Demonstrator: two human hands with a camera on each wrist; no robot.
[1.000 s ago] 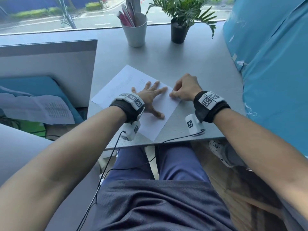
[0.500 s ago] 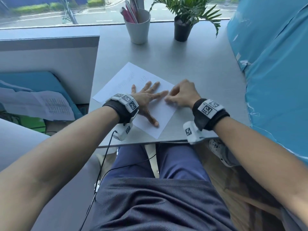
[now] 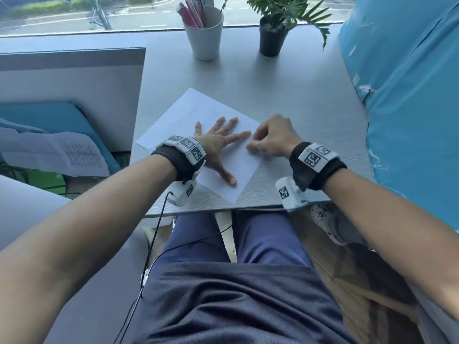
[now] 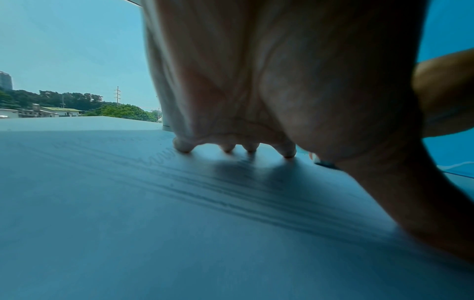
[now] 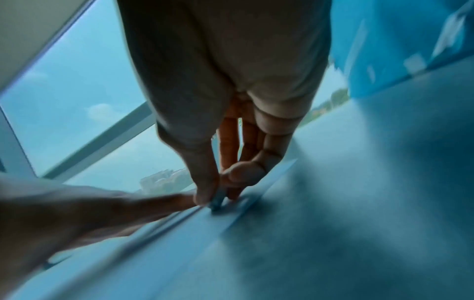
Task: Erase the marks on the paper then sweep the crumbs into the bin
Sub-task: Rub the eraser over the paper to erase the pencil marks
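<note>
A white sheet of paper (image 3: 198,112) with faint pencil marks (image 4: 164,154) lies angled on the grey desk. My left hand (image 3: 221,140) lies flat on it with fingers spread, pressing it down. My right hand (image 3: 270,141) is at the sheet's right edge, its thumb and fingers pinching a small eraser (image 5: 218,200) against the paper beside my left index finger. The eraser is hidden under the hand in the head view. The right wrist view is blurred by motion. No bin is in view.
A grey cup of pens (image 3: 203,33) and a potted plant (image 3: 273,33) stand at the desk's far edge by the window. A blue covered surface (image 3: 409,95) borders the right side. A partition (image 3: 74,78) and printed papers (image 3: 62,152) lie left.
My right hand has slid left and toward me along the sheet's right edge with the eraser. The left hand stays flat on the paper. The head view has shifted slightly.
</note>
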